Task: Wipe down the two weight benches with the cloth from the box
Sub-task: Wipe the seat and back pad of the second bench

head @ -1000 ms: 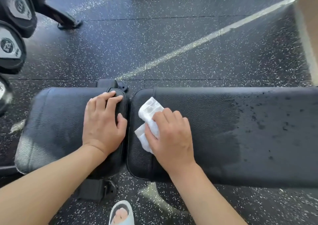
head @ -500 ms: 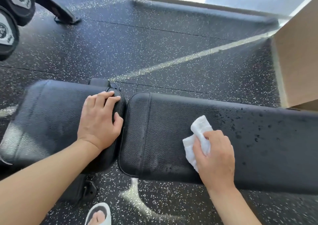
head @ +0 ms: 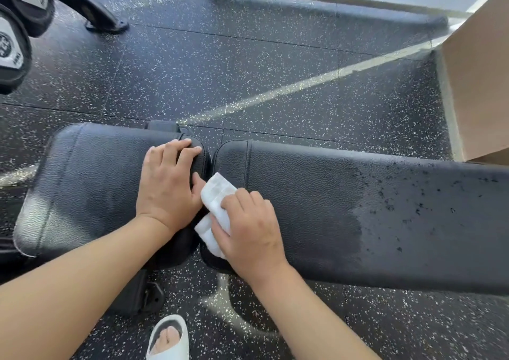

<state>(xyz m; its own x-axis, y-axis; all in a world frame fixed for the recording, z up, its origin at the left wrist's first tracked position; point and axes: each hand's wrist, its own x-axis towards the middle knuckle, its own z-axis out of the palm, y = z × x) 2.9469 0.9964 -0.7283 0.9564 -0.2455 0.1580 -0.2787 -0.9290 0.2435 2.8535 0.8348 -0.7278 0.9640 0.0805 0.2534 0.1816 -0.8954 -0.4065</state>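
A black padded weight bench lies across the view in two parts: a short seat pad (head: pixel 82 183) on the left and a long back pad (head: pixel 358 216) on the right. My left hand (head: pixel 168 186) rests flat on the seat pad's right end, fingers straight. My right hand (head: pixel 250 230) presses a folded white cloth (head: pixel 216 194) onto the left end of the long pad, fingers curled over it. The pad's left half looks wet and dark; its right half carries dark droplets and specks.
Speckled black rubber floor (head: pixel 248 70) surrounds the bench. A tan cardboard box (head: pixel 479 84) stands at the right edge behind the bench. Weight plates (head: pixel 13 43) on a rack sit at the upper left. My foot in a white sandal (head: pixel 168 337) is below the bench.
My right hand has slid the cloth leftward from the middle of the long pad back to its left end, next to my left hand. The left hand stays put.
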